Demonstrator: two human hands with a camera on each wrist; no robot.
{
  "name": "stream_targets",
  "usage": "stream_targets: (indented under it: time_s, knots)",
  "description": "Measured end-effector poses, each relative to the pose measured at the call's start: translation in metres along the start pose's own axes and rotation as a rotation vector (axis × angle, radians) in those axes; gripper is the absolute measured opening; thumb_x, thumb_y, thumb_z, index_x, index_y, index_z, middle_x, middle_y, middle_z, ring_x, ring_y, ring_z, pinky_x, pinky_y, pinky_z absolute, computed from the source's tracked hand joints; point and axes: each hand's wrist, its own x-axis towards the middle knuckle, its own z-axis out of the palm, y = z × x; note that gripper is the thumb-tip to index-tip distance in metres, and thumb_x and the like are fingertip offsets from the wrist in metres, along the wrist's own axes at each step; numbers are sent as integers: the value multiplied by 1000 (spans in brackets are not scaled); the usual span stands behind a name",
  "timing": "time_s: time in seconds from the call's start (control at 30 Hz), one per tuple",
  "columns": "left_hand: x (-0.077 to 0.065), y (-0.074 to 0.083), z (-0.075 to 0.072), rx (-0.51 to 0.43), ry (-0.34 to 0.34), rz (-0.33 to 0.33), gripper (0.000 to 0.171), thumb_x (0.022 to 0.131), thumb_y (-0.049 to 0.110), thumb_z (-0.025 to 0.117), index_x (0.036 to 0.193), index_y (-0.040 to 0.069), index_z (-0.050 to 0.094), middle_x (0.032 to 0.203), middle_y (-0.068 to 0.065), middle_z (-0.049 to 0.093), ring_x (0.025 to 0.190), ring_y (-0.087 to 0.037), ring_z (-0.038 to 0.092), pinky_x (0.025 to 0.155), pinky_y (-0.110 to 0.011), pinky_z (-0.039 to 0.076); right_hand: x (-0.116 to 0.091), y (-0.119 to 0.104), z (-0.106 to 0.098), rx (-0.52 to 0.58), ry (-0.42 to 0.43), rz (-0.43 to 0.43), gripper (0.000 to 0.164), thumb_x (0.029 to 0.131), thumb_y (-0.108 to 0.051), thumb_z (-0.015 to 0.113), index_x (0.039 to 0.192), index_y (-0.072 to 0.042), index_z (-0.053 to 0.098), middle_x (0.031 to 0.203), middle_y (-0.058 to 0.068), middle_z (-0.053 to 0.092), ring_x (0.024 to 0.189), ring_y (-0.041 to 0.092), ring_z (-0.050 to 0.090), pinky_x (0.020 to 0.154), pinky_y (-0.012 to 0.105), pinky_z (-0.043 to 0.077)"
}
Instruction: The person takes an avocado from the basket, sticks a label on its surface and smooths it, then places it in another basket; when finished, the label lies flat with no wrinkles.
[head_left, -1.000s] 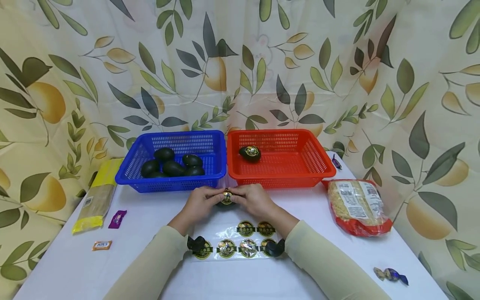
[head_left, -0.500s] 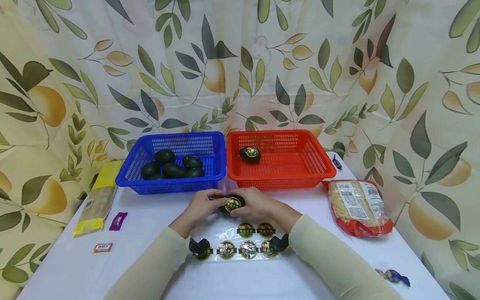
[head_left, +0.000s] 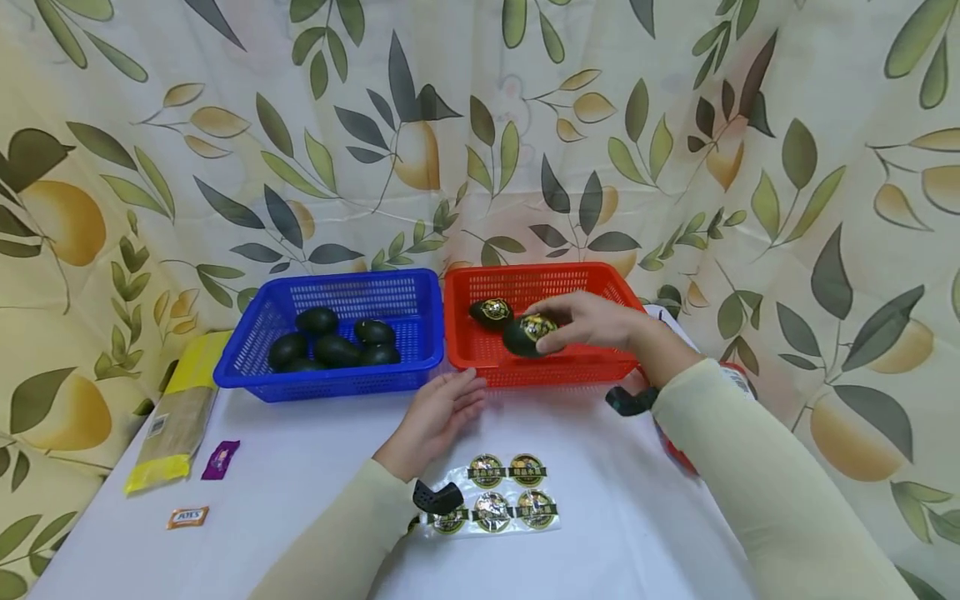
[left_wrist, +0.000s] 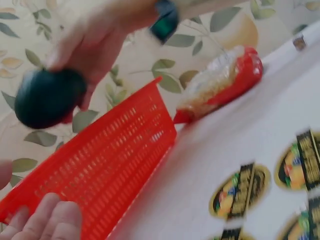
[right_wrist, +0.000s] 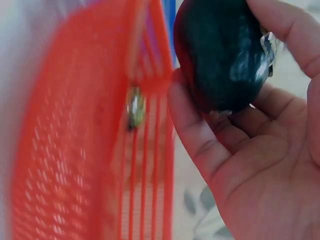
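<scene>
Hand [head_left: 588, 320] (with avocado [head_left: 519, 338]) over red basket [head_left: 540, 375]

On the white-covered desk [head_left: 135, 554] lie a yellow-and-clear plastic packet [head_left: 176, 410], a purple wrapped sweet [head_left: 221, 460], an orange-and-white wrapped sweet [head_left: 187, 517] and a red-and-clear plastic bag [left_wrist: 222, 86]; leaf-patterned fabric [head_left: 480, 58] hangs behind.

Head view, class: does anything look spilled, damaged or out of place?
Nothing looks spilled or damaged. The purple wrapped sweet and orange packet lying loose on the white cloth look odd: they seem unrelated to the held fruit and stickers.
</scene>
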Motion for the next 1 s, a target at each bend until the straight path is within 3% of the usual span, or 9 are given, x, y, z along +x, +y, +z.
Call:
stream_targets:
  time_s: [0.2, 0.3, 0.47, 0.77, 1.0]
  knots:
    - [8, 1, 5, -117, 103, 18, 21, 106, 18, 60, 119, 3, 52, 121, -18, 70, 98, -19, 70, 103, -38, 56, 52, 26, -35, -14, 47, 121, 56, 94, -29, 77, 143, -9, 59, 132, 12, 63, 116, 27, 59, 97, 37, 51]
    - [10, 0, 5, -117, 123, 23, 19, 107, 16, 59, 119, 2, 54, 120, -19, 71, 98, -20, 71, 97, -35, 59, 74, 39, -41, -2, 46, 166, 56, 95, -27, 75, 143, -6, 57, 136, 14, 59, 117, 28, 59, 97, 36, 54]
    - [11, 0, 7, -89, 135, 29, 17, 107, 16, 59, 117, 2, 55, 119, -19, 73, 100, -22, 72, 97, -35, 59, 102, 59, -40, -16, 59, 236, 56, 96, -26, 75, 142, -2, 55, 139, 19, 55, 124, 34, 55, 106, 45, 53]
    - [16, -1, 11, -63, 141, 31, 16, 106, 17, 61, 113, 3, 56, 110, -14, 75, 96, -19, 73, 103, -42, 57, 120, 87, -31, -97, 16, 360, 62, 96, -27, 74, 148, -4, 49, 141, 22, 52, 128, 40, 48, 115, 56, 43]
    - [23, -1, 6, -60, 150, 44, 18, 106, 17, 62, 114, 2, 58, 113, -16, 75, 98, -21, 73, 104, -43, 56, 136, 90, -25, -154, -28, 349, 64, 94, -27, 76, 147, -2, 50, 140, 25, 52, 126, 41, 48, 116, 58, 39]
